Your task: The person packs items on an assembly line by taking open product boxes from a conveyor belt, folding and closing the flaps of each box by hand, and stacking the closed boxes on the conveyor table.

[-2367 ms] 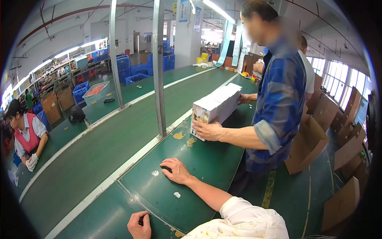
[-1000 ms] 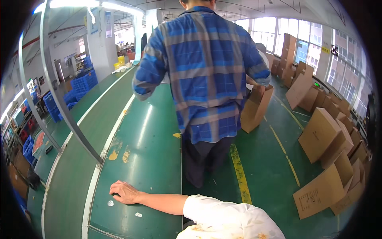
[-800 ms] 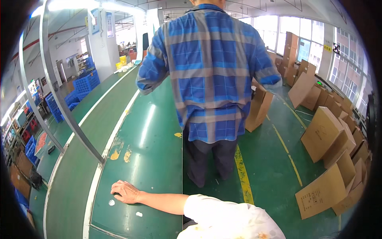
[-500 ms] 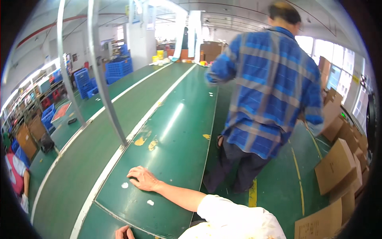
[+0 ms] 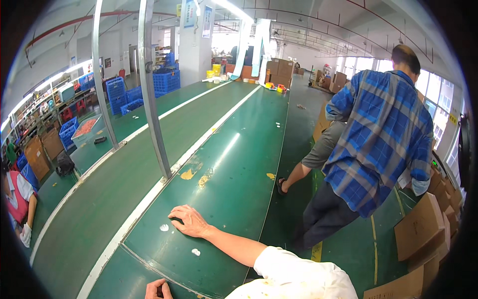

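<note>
My right hand (image 5: 190, 221) rests palm down on the green tabletop (image 5: 234, 199), its bent fingers a little apart and nothing visible in them. The bare forearm runs back to a white sleeve. Beside its fingertips lies a small white ridged piece (image 5: 164, 227), and nearer to me a second white piece (image 5: 196, 252); I cannot tell what they are. At the lower edge, my left hand (image 5: 158, 289) shows only in part, over the near table section. Its thumb and fingers are pressed together, and whatever may be between them is hidden.
Left of the tabletop runs a dark green conveyor belt (image 5: 124, 174) with a metal post (image 5: 154, 99) at its edge. A person in a blue plaid shirt (image 5: 381, 139) stands to the right, near cardboard boxes (image 5: 420, 226). A person in a red vest (image 5: 19, 197) is at far left.
The view has tilted up, showing more of the far room. The person in plaid appears farther right, revealing another person's bare leg and sandal. My right hand stays on the table.
</note>
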Tool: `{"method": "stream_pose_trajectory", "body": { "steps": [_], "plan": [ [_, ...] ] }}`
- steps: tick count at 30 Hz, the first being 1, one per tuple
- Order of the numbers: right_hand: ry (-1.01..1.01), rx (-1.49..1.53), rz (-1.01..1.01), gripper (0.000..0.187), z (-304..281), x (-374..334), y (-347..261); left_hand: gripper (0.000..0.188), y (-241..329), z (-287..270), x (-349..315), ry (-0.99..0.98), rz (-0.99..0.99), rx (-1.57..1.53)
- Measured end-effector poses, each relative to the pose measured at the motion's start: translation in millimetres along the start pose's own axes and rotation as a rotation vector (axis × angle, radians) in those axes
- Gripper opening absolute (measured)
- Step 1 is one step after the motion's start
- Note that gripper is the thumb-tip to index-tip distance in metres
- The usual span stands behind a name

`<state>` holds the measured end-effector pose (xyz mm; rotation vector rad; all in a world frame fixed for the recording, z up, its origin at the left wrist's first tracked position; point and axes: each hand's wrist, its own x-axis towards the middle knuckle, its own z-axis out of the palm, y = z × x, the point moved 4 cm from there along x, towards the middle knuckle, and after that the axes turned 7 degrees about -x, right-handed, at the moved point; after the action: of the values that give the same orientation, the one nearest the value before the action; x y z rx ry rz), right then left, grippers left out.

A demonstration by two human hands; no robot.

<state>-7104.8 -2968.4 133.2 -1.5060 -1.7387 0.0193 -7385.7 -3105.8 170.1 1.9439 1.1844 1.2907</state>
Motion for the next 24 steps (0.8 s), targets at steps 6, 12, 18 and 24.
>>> {"method": "stream_pose_trajectory", "body": {
  "steps": [6, 12, 18, 24],
  "plan": [
    [0.019, -0.022, -0.008, 0.02, -1, 5, 5, 0.013, -6, 1, 9, -0.023, -0.004, -0.028],
    [-0.011, -0.005, -0.066, 0.023, 12, 21, -3, 0.015, -15, -7, 14, 0.013, 0.051, 0.057],
    [0.015, -0.02, -0.173, 0.026, 2, 0, 0, 0.015, -33, 6, -15, 0.049, -0.088, -0.001],
    [-0.162, -0.064, -0.182, 0.034, -13, -17, 46, 0.013, -10, 21, -32, 0.086, -0.102, -0.077]
  ]
}}
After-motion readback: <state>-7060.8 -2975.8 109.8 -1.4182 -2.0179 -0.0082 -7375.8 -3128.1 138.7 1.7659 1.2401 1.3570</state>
